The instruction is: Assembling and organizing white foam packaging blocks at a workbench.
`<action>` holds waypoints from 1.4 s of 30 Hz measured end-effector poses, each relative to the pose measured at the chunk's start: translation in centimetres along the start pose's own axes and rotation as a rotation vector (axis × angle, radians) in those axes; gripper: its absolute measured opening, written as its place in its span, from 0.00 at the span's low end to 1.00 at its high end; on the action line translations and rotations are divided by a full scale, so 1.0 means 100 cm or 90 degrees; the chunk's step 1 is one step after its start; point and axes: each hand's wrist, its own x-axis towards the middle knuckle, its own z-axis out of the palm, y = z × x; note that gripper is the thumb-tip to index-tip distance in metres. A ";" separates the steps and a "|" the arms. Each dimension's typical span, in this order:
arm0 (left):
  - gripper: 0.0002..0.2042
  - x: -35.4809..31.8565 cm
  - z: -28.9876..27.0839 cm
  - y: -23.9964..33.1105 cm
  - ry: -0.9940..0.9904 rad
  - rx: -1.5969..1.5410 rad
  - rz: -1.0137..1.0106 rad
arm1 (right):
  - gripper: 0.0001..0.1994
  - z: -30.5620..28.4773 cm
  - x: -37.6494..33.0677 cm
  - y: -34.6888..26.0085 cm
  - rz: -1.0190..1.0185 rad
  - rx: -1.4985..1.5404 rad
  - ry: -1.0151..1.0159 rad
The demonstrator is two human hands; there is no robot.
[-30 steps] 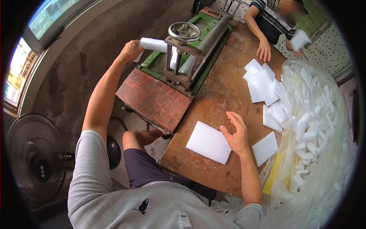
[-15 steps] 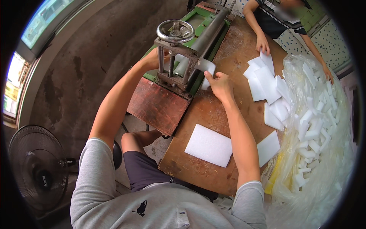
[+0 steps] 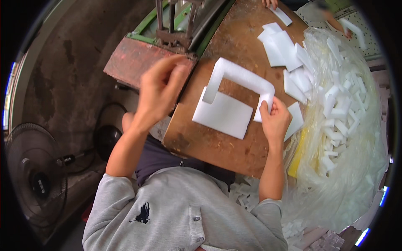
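My right hand pinches one end of a U-shaped white foam piece, held above the wooden table. The piece's other arm hangs over the corner of a flat white foam sheet lying on the tabletop. My left hand is raised over the reddish board at the near end of the green machine. It looks slightly blurred, with thumb and fingers apart and nothing between them.
Several foam sheets lie loosely stacked on the wooden table. A large clear plastic bag full of foam offcuts is at right. A co-worker's hand touches a sheet; the other is by a foam strip. A fan stands at left.
Both hands have come back from the green machine, my right one bringing the foam piece over the table. My left hand has left the machine. The view has shifted nearer to me.
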 end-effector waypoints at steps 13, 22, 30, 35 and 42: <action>0.21 -0.037 0.048 -0.026 -0.175 0.234 0.064 | 0.11 -0.005 -0.067 -0.011 -0.010 -0.033 -0.019; 0.21 -0.041 0.048 -0.034 -0.170 0.254 0.061 | 0.10 0.000 -0.065 -0.011 -0.018 -0.036 -0.031; 0.20 -0.043 0.054 -0.039 -0.167 0.244 0.062 | 0.10 0.000 -0.065 -0.006 -0.014 -0.056 -0.024; 0.18 -0.044 0.051 -0.045 -0.152 0.312 0.118 | 0.09 0.007 -0.065 -0.005 -0.013 0.000 -0.030; 0.15 -0.046 0.060 -0.038 -0.153 0.328 0.100 | 0.11 0.008 -0.064 0.005 -0.040 -0.062 -0.055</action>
